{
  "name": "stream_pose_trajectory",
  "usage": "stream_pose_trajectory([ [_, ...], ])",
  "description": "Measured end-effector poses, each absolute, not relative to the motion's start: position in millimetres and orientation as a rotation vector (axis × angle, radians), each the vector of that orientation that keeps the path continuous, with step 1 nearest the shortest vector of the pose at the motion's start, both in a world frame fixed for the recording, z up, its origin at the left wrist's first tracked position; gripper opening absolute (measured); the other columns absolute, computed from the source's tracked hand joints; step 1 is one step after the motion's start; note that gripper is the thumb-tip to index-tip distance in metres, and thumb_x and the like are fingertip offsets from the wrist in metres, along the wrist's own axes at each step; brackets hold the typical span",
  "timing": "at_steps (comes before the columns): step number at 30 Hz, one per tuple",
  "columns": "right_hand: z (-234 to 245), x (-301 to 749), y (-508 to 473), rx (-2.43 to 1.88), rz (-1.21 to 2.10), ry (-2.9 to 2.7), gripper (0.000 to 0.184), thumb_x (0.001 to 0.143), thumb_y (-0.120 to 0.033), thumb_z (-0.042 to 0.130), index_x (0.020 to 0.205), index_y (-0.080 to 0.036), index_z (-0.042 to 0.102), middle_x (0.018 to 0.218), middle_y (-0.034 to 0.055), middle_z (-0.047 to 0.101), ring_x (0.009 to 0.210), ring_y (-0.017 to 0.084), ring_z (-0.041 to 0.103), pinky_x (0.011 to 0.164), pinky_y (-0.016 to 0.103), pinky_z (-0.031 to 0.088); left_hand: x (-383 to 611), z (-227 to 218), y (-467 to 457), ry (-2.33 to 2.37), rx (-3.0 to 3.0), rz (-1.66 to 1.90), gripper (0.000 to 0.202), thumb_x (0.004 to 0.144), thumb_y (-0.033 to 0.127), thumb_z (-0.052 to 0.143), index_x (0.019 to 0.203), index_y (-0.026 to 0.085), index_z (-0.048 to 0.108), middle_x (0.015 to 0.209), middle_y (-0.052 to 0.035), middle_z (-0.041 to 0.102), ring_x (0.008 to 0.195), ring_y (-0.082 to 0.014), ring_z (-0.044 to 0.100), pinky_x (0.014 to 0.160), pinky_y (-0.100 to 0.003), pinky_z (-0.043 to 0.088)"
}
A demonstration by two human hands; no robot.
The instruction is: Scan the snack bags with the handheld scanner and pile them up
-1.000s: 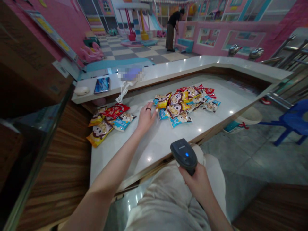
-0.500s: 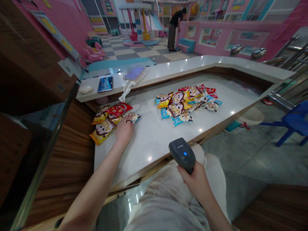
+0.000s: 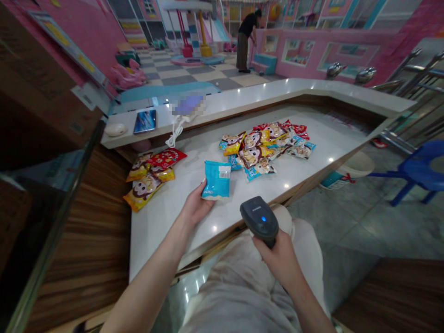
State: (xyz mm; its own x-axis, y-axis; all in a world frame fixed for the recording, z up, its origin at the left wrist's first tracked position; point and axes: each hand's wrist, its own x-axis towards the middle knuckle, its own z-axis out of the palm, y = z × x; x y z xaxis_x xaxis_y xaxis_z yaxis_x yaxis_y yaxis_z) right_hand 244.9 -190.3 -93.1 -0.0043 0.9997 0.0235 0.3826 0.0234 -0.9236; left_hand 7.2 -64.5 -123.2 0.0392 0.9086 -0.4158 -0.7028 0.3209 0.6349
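Observation:
My left hand [image 3: 196, 208] grips a blue snack packet [image 3: 217, 179] by its lower edge and holds it up above the white counter [image 3: 194, 194], its back with a white label facing me. My right hand [image 3: 279, 256] is closed round the handle of a black barcode scanner [image 3: 259, 219] with a blue light on top, held over my lap just right of the packet. A small pile of snack packets [image 3: 151, 175] lies at the left of the counter. A larger heap of packets [image 3: 265, 145] lies further back at the right.
A raised white ledge [image 3: 243, 99] runs behind the counter with a phone [image 3: 144, 121], a white cable [image 3: 175, 132] and a white mouse [image 3: 114, 129]. A blue plastic chair [image 3: 416, 173] and a bucket [image 3: 347, 173] stand right. A person [image 3: 244, 39] bends over in the play area.
My left hand went from the right heap to the left pile, took a blue packet from it and lifted it toward the scanner. The scanner hand stayed almost still.

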Motion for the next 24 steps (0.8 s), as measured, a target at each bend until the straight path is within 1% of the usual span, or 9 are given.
stream_pose_trajectory([
  [4, -95, 244, -189, -1.454, 0.966, -1.487, 0.013, 0.08, -0.025, 0.065, 0.086, -0.016, 0.071, 0.059, 0.0027, 0.069, 0.07, 0.025, 0.071, 0.05, 0.025, 0.05, 10, -129, -65, 0.861, 0.24, 1.204, 0.026, 0.098, 0.027, 0.049, 0.105, 0.015, 0.071, 0.096, -0.0059, 0.078, 0.087, -0.0174, 0.074, 0.089, -0.03, 0.058],
  [7, -96, 242, -187, -1.443, 0.96, -1.499, 0.014, 0.08, -0.025, 0.064, 0.089, -0.016, 0.072, 0.065, 0.0042, 0.072, 0.071, 0.025, 0.07, 0.051, 0.025, 0.05, 10, -130, -65, 0.854, 0.248, 1.188, 0.026, 0.097, 0.026, 0.049, 0.103, 0.014, 0.071, 0.094, -0.0059, 0.078, 0.085, -0.0169, 0.074, 0.087, -0.03, 0.058],
  [15, -88, 233, -181, -1.398, 0.937, -1.543, 0.013, 0.079, -0.024, 0.063, 0.086, -0.015, 0.071, 0.077, 0.0047, 0.076, 0.07, 0.022, 0.068, 0.064, 0.026, 0.052, 16, -127, -67, 0.908, 0.273, 1.184, 0.023, 0.094, 0.024, 0.053, 0.101, 0.012, 0.072, 0.093, -0.0072, 0.078, 0.085, -0.0183, 0.075, 0.088, -0.032, 0.058],
  [20, -86, 233, -182, -1.407, 0.941, -1.546, 0.014, 0.08, -0.025, 0.063, 0.086, -0.016, 0.071, 0.077, 0.0058, 0.076, 0.072, 0.023, 0.069, 0.063, 0.027, 0.051, 17, -127, -67, 0.899, 0.257, 1.197, 0.021, 0.094, 0.021, 0.052, 0.098, 0.012, 0.07, 0.091, -0.0068, 0.078, 0.081, -0.0176, 0.074, 0.081, -0.031, 0.059],
  [24, -87, 234, -183, -1.422, 0.942, -1.564, 0.015, 0.081, -0.026, 0.063, 0.085, -0.016, 0.071, 0.066, 0.0043, 0.073, 0.068, 0.023, 0.068, 0.057, 0.025, 0.05, 16, -129, -67, 0.898, 0.276, 1.211, 0.017, 0.09, 0.02, 0.057, 0.099, 0.014, 0.07, 0.091, -0.0052, 0.078, 0.079, -0.0169, 0.074, 0.08, -0.03, 0.059],
])
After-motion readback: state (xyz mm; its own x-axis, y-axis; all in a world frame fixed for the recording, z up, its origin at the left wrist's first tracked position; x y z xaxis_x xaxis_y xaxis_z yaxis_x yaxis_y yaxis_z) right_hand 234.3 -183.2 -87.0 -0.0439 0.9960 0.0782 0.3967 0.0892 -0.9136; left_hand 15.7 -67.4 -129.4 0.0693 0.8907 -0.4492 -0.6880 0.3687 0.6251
